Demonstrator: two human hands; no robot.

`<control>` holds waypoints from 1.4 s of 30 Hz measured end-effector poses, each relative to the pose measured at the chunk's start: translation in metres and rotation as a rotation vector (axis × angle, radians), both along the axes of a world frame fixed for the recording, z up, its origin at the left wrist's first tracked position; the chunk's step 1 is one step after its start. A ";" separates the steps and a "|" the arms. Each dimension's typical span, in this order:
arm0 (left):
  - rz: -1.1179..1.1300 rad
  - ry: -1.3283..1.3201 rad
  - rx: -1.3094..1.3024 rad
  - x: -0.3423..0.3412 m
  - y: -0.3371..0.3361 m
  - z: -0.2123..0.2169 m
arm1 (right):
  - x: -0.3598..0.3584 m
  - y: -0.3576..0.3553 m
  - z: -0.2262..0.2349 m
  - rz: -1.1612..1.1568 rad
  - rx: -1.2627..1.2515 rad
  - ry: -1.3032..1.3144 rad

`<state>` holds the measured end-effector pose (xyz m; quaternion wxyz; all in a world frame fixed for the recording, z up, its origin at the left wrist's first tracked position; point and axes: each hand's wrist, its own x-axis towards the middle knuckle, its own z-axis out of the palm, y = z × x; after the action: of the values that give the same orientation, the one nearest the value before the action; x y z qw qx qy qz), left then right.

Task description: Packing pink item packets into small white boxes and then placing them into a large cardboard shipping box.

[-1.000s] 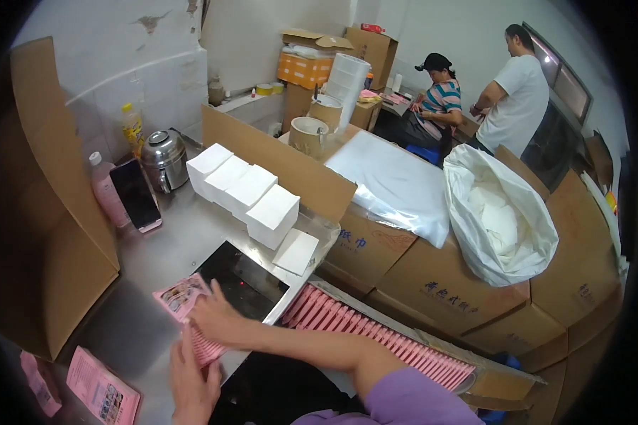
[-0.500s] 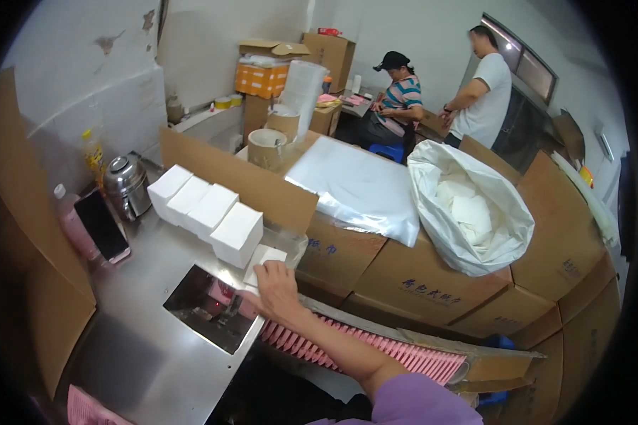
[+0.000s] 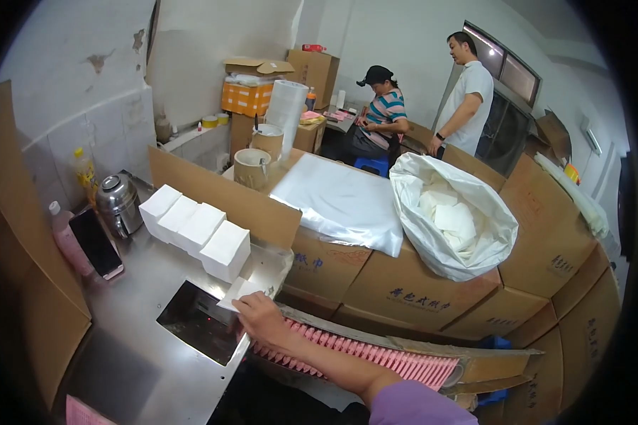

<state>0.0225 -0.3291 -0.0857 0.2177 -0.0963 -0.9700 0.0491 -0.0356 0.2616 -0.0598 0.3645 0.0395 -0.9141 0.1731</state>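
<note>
My right hand [image 3: 266, 322] reaches in from the lower right, palm down. Its fingers are closed on the near edge of a small stack of white paper tissues [image 3: 241, 289] at the metal counter's edge. Just left of the hand, a dark rectangular opening [image 3: 200, 322] is cut into the metal counter [image 3: 131, 336]; a small red light shows inside. Behind the held tissues stands a row of several taller white tissue stacks [image 3: 225, 249]. My left hand is out of view.
A long tray of pink packets [image 3: 383, 358] runs below my forearm. Beyond are cardboard boxes [image 3: 422, 297], a clear plastic sheet stack [image 3: 337, 195] and a white sack [image 3: 404, 205] of white pieces. A phone [image 3: 96, 241] and steel flask [image 3: 119, 205] stand left. Two people [image 3: 383, 117] are behind.
My right hand has drawn slightly nearer, and the tissues under it look lower and more tilted. The pink piece seen inside the opening is gone from sight. The whole view has shifted a little.
</note>
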 end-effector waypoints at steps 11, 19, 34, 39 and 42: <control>0.164 -0.054 0.672 0.001 0.057 0.040 | -0.057 0.061 0.121 -0.181 0.244 0.267; 0.264 -0.147 0.707 0.013 0.080 0.073 | -0.088 0.039 0.098 -0.064 0.482 0.115; -0.232 -0.062 0.678 -0.020 0.239 0.123 | -0.077 0.053 0.079 0.039 0.209 -0.041; -0.411 -0.097 0.505 -0.028 0.286 0.059 | -0.082 0.042 0.073 0.008 0.098 0.039; -0.515 -0.154 0.562 -0.024 0.310 0.060 | -0.074 0.042 0.076 -0.036 0.156 0.097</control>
<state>-0.0014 -0.0187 -0.0257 0.1674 -0.2769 -0.9031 -0.2823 -0.1095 0.3037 0.0165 0.4071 0.0598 -0.9067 0.0928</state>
